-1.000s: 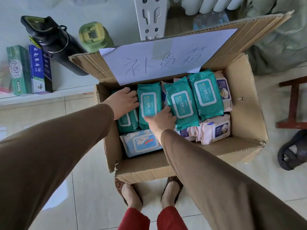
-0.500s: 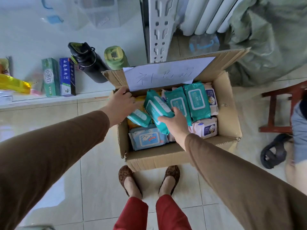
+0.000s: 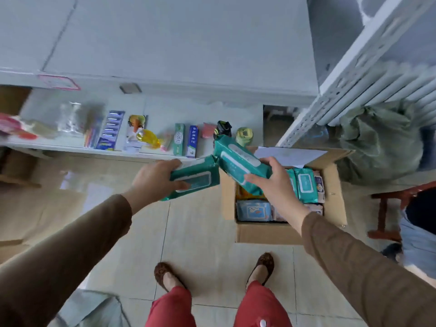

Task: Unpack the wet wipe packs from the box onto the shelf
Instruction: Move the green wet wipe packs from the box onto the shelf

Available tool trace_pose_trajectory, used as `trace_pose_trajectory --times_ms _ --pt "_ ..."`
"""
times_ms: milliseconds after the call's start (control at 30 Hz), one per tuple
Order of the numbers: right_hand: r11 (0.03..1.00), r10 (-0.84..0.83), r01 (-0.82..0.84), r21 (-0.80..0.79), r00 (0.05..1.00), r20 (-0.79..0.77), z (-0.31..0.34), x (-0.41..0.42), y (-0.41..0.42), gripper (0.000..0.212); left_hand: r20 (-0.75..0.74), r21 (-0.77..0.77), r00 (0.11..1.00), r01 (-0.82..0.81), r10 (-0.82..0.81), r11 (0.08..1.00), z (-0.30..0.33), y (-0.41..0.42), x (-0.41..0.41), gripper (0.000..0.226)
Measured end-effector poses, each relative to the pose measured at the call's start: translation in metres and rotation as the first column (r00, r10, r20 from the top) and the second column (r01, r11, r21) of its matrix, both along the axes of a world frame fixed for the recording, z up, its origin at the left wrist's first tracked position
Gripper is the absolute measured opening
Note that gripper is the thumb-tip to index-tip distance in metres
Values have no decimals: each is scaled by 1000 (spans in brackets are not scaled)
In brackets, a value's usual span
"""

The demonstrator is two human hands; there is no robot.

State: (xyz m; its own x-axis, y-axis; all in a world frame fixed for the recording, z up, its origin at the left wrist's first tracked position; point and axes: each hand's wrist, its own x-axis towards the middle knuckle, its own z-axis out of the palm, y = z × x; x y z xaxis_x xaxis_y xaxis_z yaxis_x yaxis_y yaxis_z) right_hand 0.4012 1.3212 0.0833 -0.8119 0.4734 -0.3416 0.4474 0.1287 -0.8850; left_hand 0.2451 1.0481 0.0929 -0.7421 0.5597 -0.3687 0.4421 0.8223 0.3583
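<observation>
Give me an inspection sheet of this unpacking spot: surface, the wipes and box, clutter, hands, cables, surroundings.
Surface: white shelf low by the tiled floor, already stocked.
Job's things: open cardboard box on the floor, holding more wipe packs; two teal packs lifted out.
Clutter: toothpaste boxes, black bottle, green bottle on the shelf.
Grips: left hand holds one teal pack; right hand holds another teal pack.
Cables: nothing seen.
Surroundings: radiator, red chair on the right.
</observation>
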Motion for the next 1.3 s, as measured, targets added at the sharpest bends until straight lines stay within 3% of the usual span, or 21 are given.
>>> trace_pose_trajectory --times_ms 67,267,500,733,967,1300 --pt "997 48 -44 67 997 -67 41 -29 -60 34 -47 31 997 -51 53 998 46 -76 -23 32" --pt "992 119 -108 65 973 -200 113 -114 -160 34 -128 63 982 -130 137 990 130 -197 -85 32" --pt "988 151 -154 17 932 -329 163 -250 -245 36 -253 182 943 -175 218 968 189 -296 -198 36" --pt "982 186 -187 36 905 -382 169 -418 -286 29 -263 194 913 -267 312 944 204 -361 -356 30" --pt "974 185 -223 -50 898 -400 183 -598 -334 26 -230 201 873 -390 430 899 210 -420 -520 23" --pt "990 100 -131 -49 909 -404 178 -796 -413 22 -322 117 847 -408 423 906 203 -493 -727 22"
